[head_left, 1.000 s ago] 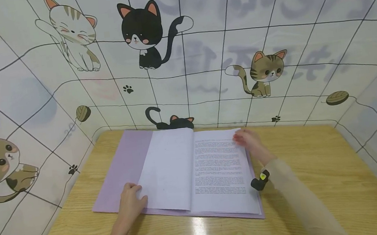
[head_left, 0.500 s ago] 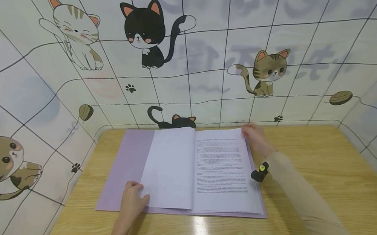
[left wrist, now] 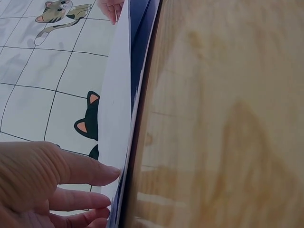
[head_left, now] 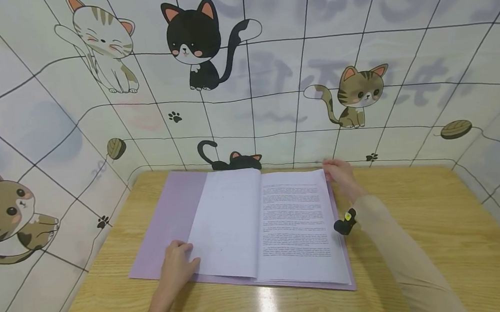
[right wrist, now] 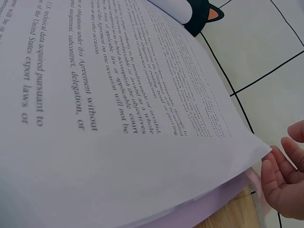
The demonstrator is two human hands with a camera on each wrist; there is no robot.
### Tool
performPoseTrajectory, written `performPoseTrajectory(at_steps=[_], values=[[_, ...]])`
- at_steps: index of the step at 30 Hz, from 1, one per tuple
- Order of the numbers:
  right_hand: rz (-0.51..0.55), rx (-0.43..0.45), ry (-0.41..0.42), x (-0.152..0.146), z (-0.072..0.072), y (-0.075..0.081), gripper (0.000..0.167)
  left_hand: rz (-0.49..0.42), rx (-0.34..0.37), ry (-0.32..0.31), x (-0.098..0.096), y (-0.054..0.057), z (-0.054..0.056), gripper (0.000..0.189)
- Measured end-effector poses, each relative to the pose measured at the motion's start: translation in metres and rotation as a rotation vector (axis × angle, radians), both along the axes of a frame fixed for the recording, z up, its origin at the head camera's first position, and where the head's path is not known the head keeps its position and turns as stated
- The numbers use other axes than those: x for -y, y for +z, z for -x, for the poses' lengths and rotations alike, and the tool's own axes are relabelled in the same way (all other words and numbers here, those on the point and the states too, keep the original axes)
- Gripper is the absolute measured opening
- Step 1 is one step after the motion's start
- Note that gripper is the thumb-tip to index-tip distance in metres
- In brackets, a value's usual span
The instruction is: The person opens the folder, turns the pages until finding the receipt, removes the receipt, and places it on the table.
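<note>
A lilac-covered document (head_left: 172, 221) lies spread on the wooden table, its left page (head_left: 229, 223) blank and its right page (head_left: 294, 222) full of printed text. My left hand (head_left: 177, 265) rests at the lower left edge of the blank page, partly over the cover. In the left wrist view, the thumb (left wrist: 102, 173) and fingers of that hand lie relaxed against the paper's edge. At the top right corner of the printed page, my right hand (head_left: 340, 173) pinches the page corner between thumb and index finger (right wrist: 280, 161). The other fingers of this hand curve loosely, apart from the paper.
Behind the table (head_left: 409, 211) stands a wall (head_left: 269, 74) printed with cartoon cats and grid lines. It continues along both sides. Black wrist devices (head_left: 346, 222) sit at both sleeves. Bare wood extends right of the document and along its front.
My right hand has slid from the page's upper right area outward to its corner. My left hand stays at the left page's edge. The head view has shifted slightly.
</note>
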State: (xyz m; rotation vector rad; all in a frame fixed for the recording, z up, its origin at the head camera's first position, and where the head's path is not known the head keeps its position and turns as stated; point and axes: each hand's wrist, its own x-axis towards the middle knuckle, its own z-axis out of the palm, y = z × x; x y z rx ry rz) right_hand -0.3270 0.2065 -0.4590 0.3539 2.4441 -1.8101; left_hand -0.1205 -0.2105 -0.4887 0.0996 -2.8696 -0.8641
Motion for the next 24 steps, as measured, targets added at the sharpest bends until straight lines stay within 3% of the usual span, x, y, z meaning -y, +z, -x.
performPoseTrajectory(at_steps=[8, 16, 24], values=[[-0.031, 0.004, 0.021, 0.0024, -0.0006, 0.0035, 0.040, -0.024, -0.006, -0.033, -0.0006, -0.0004, 0.0001, 0.034], [-0.091, 0.034, 0.097, 0.0041, -0.0021, 0.0032, 0.043, -0.039, 0.009, -0.042, -0.0008, -0.0026, 0.0010, 0.034], [-0.044, 0.070, 0.143, 0.0041, -0.0042, -0.0007, 0.047, -0.042, -0.007, -0.044, 0.0000, -0.0044, 0.0014, 0.033]])
